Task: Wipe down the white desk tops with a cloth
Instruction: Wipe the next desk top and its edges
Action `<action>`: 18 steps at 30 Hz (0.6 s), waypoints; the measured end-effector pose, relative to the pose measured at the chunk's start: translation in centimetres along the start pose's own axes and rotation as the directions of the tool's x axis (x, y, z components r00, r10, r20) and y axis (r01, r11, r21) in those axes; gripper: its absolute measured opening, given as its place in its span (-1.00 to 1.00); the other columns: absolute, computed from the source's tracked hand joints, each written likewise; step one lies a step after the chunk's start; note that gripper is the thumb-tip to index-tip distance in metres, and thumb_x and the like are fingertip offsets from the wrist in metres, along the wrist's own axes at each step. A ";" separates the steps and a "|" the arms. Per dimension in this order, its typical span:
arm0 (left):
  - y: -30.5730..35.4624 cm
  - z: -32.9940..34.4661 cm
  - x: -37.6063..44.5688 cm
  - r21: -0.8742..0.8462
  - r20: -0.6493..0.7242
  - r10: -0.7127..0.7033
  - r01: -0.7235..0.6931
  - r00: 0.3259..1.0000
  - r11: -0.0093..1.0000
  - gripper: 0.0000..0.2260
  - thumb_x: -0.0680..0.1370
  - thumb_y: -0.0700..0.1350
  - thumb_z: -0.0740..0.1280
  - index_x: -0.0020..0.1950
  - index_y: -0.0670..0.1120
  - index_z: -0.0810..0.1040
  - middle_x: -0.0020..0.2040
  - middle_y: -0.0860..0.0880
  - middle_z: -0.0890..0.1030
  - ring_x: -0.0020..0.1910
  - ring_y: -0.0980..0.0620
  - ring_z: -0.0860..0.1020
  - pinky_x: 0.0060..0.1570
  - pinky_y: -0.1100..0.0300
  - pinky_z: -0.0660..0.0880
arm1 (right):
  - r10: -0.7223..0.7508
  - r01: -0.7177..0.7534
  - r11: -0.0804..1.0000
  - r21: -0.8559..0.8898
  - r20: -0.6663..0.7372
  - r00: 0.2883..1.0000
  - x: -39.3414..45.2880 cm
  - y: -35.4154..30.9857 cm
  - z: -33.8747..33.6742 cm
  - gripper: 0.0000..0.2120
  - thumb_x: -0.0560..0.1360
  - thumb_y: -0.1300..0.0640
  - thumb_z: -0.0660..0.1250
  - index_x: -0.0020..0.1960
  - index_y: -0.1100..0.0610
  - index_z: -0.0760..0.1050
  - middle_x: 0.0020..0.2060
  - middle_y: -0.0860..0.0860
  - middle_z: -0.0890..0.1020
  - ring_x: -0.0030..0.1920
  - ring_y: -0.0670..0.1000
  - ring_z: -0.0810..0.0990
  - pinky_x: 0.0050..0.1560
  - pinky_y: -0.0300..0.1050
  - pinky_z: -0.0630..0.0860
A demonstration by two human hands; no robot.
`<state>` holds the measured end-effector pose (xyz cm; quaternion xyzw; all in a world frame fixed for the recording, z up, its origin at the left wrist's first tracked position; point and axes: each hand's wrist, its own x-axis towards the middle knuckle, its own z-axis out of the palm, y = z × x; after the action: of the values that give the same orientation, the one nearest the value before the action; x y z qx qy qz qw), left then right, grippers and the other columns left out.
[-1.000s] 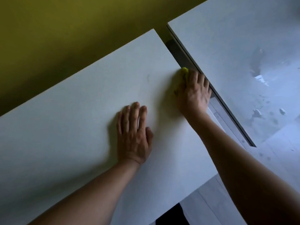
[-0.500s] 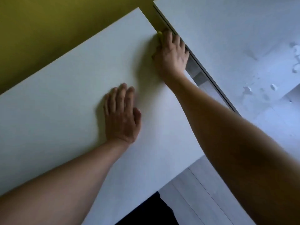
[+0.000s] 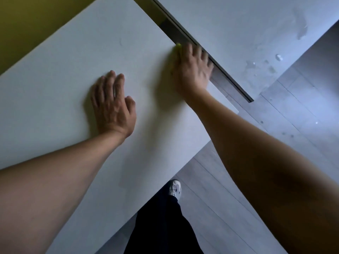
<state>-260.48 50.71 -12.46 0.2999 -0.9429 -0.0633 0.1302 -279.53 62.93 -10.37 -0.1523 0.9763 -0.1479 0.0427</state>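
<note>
While the left hand point(image 3: 112, 105) lies flat, palm down, on the smooth white rectangular desk top point(image 3: 77, 57), fingers straight and close together and holding nothing, the right hand point(image 3: 191, 67) presses down at that desk top's far right edge. Under the right hand's fingertips only a small scrap of yellow-green cloth point(image 3: 178, 46) shows, peeking out beyond the index finger; the rest is hidden beneath the palm, and the hand is blurred. Its fingers reach forward over the cloth, slightly bent, but whether they pinch it or simply press it flat cannot be told.

Just beyond that edge, a narrow dark gap separates the desk top from a second white desk top point(image 3: 238, 24), whose surface carries wet smears and droplets towards its right side. Left of the first desk top stands an olive-yellow wall point(image 3: 36, 24). Below its near edge lies a pale grey plank floor point(image 3: 293, 110), where a dark trouser leg point(image 3: 161, 226) and a white sneaker point(image 3: 175, 187) show.
</note>
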 end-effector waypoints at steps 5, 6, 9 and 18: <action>-0.3 0.1 0.1 -0.014 -0.016 0.008 -0.008 1.000 1.000 -0.46 0.58 -0.03 0.20 0.58 -0.06 0.37 0.60 -0.11 0.34 0.58 -0.20 0.28 0.58 -0.10 0.12 | -0.086 0.084 0.995 0.054 0.024 0.996 1.8 -1.0 0.3 -0.60 0.60 -0.11 0.10 0.38 0.00 0.38 0.29 0.05 0.50 0.31 0.16 0.43 0.22 0.12 0.35; -0.3 0.1 0.1 -0.012 -0.020 0.006 -0.006 1.000 1.000 -0.46 0.58 -0.03 0.20 0.58 -0.06 0.37 0.60 -0.11 0.34 0.59 -0.20 0.27 0.58 -0.10 0.12 | -0.076 0.074 0.995 0.066 0.025 0.997 1.1 -0.1 0.0 -0.60 0.61 -0.12 0.10 0.38 0.00 0.38 0.30 0.06 0.50 0.32 0.16 0.43 0.23 0.12 0.35; -0.3 0.1 -0.1 -0.017 -0.014 0.006 -0.006 1.000 1.000 -0.46 0.58 -0.03 0.19 0.58 -0.06 0.37 0.60 -0.12 0.35 0.59 -0.20 0.27 0.58 -0.08 0.12 | 0.057 -0.056 0.997 0.055 -0.013 0.998 -3.4 4.9 -1.1 -0.59 0.65 -0.19 0.03 0.31 0.03 0.41 0.25 0.08 0.51 0.27 0.18 0.45 0.18 0.12 0.35; -0.3 0.2 0.0 0.025 0.010 0.005 -0.005 1.000 1.000 -0.47 0.59 -0.03 0.14 0.58 -0.07 0.36 0.62 -0.13 0.32 0.60 -0.20 0.26 0.58 -0.05 0.10 | 0.559 -0.533 0.799 0.278 -0.016 0.829 -10.5 9.7 -2.2 -0.55 0.63 -0.03 0.11 0.50 -0.01 0.27 0.39 0.10 0.38 0.36 0.19 0.34 0.28 0.16 0.27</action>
<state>-260.36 50.44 -12.73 0.2989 -0.9450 -0.0527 0.1221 -272.59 75.62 -10.77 0.1499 0.9512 -0.2639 0.0559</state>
